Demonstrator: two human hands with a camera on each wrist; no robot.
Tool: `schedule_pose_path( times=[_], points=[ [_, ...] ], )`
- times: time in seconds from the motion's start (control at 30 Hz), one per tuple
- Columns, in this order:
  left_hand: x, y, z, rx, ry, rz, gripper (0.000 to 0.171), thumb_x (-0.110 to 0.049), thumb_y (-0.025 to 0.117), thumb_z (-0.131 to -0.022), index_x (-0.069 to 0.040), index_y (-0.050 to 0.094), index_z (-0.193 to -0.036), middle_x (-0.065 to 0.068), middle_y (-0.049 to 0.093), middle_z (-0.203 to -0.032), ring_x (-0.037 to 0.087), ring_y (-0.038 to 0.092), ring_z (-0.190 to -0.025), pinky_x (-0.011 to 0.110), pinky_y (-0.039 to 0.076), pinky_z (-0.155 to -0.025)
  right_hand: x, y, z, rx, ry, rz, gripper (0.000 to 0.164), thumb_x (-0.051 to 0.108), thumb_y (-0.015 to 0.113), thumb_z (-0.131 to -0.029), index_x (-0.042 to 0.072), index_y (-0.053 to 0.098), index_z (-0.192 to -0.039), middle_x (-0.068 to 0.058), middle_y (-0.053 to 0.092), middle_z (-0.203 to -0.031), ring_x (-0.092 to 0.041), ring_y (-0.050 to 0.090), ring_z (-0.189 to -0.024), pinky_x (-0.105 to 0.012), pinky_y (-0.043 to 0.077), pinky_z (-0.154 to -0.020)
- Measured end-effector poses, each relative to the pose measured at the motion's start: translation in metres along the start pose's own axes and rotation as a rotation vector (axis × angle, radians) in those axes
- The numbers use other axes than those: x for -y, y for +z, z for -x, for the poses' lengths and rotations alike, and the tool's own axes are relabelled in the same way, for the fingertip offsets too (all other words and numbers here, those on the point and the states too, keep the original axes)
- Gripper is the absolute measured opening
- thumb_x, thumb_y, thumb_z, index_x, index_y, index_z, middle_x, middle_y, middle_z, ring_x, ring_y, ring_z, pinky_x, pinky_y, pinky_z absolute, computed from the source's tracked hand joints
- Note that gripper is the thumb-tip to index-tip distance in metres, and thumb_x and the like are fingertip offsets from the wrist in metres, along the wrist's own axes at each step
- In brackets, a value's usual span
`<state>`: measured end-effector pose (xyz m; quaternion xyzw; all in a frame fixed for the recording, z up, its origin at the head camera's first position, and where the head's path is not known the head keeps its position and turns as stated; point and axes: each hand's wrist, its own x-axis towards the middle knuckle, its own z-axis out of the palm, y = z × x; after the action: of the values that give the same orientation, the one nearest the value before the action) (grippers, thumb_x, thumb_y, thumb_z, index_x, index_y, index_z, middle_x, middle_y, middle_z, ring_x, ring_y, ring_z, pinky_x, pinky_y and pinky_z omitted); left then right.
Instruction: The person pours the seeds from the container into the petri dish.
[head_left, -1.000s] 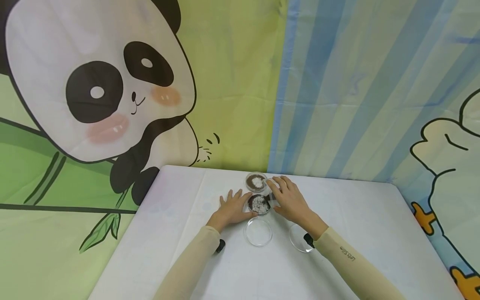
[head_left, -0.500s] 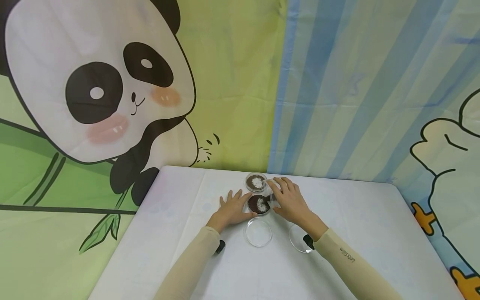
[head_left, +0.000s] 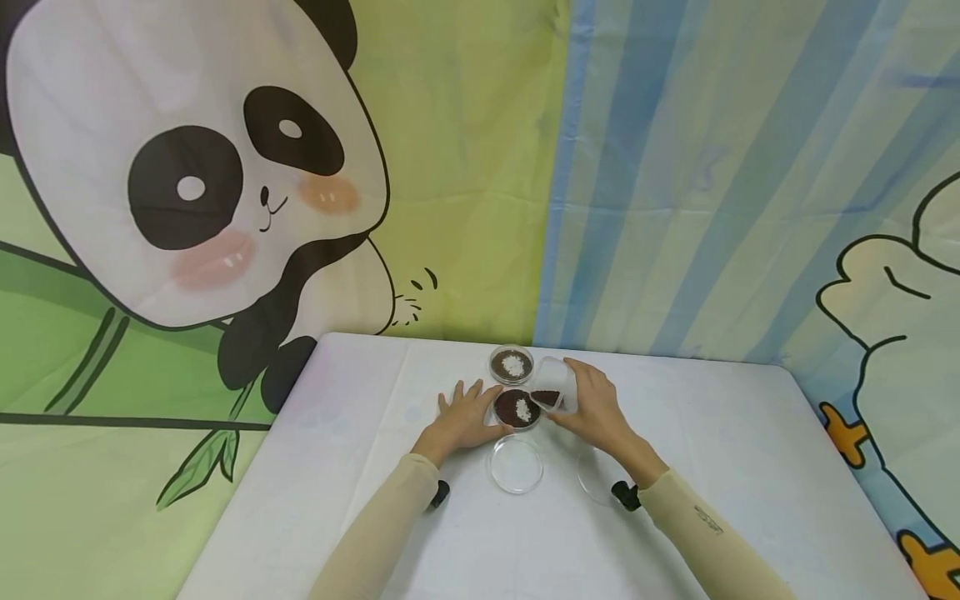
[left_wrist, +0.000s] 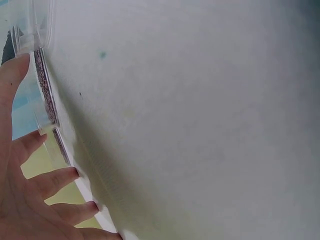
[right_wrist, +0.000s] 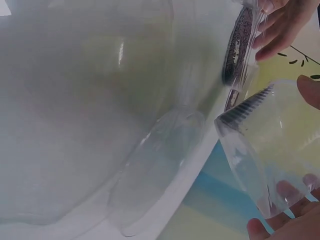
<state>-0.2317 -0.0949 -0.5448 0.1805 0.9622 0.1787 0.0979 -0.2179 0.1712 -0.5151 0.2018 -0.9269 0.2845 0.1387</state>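
Note:
My left hand (head_left: 467,418) steadies a clear petri dish (head_left: 519,428) between thumb and forefinger, its other fingers spread on the table. Dark brown grains fill that dish, with a white patch (head_left: 522,409) right of its middle. My right hand (head_left: 597,408) grips a clear plastic cup (head_left: 564,382), tilted left with its mouth at the dish's right edge. Brown grains (head_left: 546,398) lie in the cup near its lip. In the right wrist view, the ribbed cup (right_wrist: 270,145) shows fingers on one side and the thumb on the other.
Behind the held dish stands another petri dish (head_left: 512,382) with brown grains and a white heap. Two clear round covers or dishes lie nearer: one clear disc (head_left: 517,465) in front, another clear disc (head_left: 592,477) by the right forearm. A printed panda backdrop (head_left: 450,208) hangs behind the white table (head_left: 360,417).
The white area in the held dish has shrunk as brown grains cover more of it. My right hand has shifted slightly right, and more of the tilted cup shows. My left hand stays put.

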Motion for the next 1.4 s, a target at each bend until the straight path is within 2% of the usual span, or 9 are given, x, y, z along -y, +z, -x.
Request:
schedule_pose_path(
  times=[0.2,0.43,0.63,0.73,0.83,0.97,1.13,1.27,1.4],
  points=[
    [0.000,0.002,-0.001,0.006,-0.013,-0.008,0.086,-0.072,0.061,-0.085,-0.031,0.035,-0.156,0.018,0.029,-0.160,0.053,0.017,-0.144,0.078,0.013,-0.104,-0.012,-0.005,0.006,-0.014,0.110,-0.163,0.094,0.024,0.090,-0.074,-0.005,0.036,-0.145,-0.026,0.048,-0.137,-0.043,0.048,-0.120,-0.061,0.038,-0.098],
    [0.000,0.002,-0.001,0.011,-0.013,0.007,0.084,-0.069,0.062,-0.086,-0.031,0.035,-0.156,0.018,0.028,-0.160,0.053,0.015,-0.144,0.078,0.011,-0.105,-0.026,-0.017,0.015,-0.015,0.212,-0.328,0.097,0.020,0.089,-0.076,-0.005,0.029,-0.147,-0.027,0.041,-0.140,-0.042,0.048,-0.122,-0.059,0.041,-0.098],
    [0.000,0.001,-0.001,0.017,-0.020,0.000,0.085,-0.071,0.061,-0.086,-0.031,0.035,-0.156,0.017,0.028,-0.161,0.052,0.014,-0.145,0.077,0.011,-0.106,-0.034,-0.028,0.025,-0.026,0.287,-0.393,0.099,0.028,0.087,-0.080,-0.002,0.024,-0.150,-0.025,0.035,-0.144,-0.042,0.046,-0.124,-0.060,0.041,-0.097],
    [-0.001,0.000,-0.001,0.021,-0.023,0.005,0.085,-0.070,0.062,-0.086,-0.030,0.036,-0.156,0.018,0.029,-0.160,0.052,0.015,-0.145,0.077,0.011,-0.106,-0.039,-0.030,0.030,-0.046,0.310,-0.433,0.098,0.026,0.086,-0.081,-0.001,0.021,-0.150,-0.027,0.033,-0.145,-0.045,0.044,-0.125,-0.061,0.041,-0.097],
    [-0.002,-0.002,0.000,0.023,-0.019,0.017,0.085,-0.069,0.063,-0.086,-0.027,0.037,-0.155,0.019,0.029,-0.160,0.052,0.016,-0.145,0.077,0.011,-0.106,-0.044,-0.032,0.037,-0.069,0.337,-0.468,0.098,0.022,0.086,-0.082,-0.001,0.018,-0.149,-0.028,0.031,-0.146,-0.048,0.038,-0.131,-0.062,0.038,-0.101],
    [-0.003,-0.002,0.000,0.029,-0.026,0.017,0.086,-0.069,0.063,-0.086,-0.028,0.036,-0.156,0.018,0.029,-0.160,0.052,0.015,-0.145,0.076,0.011,-0.106,-0.049,-0.034,0.044,-0.102,0.381,-0.531,0.097,0.016,0.085,-0.082,-0.002,0.015,-0.147,-0.028,0.030,-0.147,-0.049,0.029,-0.138,-0.060,0.028,-0.111],
    [-0.002,-0.001,-0.001,0.026,-0.031,-0.001,0.086,-0.071,0.061,-0.085,-0.030,0.035,-0.156,0.016,0.028,-0.161,0.050,0.015,-0.146,0.076,0.011,-0.107,-0.053,-0.037,0.052,-0.163,0.449,-0.619,0.094,0.012,0.083,-0.084,-0.001,0.012,-0.145,-0.028,0.029,-0.147,-0.047,0.029,-0.140,-0.055,0.021,-0.116],
    [-0.002,0.000,-0.001,0.019,-0.026,0.001,0.085,-0.071,0.062,-0.086,-0.031,0.035,-0.156,0.016,0.028,-0.160,0.051,0.015,-0.146,0.076,0.011,-0.107,-0.060,-0.042,0.060,-0.223,0.480,-0.615,0.094,0.013,0.083,-0.084,0.001,0.012,-0.146,-0.028,0.031,-0.144,-0.046,0.033,-0.137,-0.057,0.023,-0.114],
    [-0.001,0.000,-0.002,0.019,-0.021,0.011,0.085,-0.071,0.062,-0.086,-0.030,0.036,-0.156,0.017,0.028,-0.160,0.052,0.014,-0.145,0.078,0.010,-0.106,-0.068,-0.047,0.071,-0.256,0.499,-0.516,0.106,0.017,0.085,-0.083,0.004,0.008,-0.154,-0.028,0.036,-0.142,-0.045,0.041,-0.131,-0.061,0.029,-0.110]
  ],
)
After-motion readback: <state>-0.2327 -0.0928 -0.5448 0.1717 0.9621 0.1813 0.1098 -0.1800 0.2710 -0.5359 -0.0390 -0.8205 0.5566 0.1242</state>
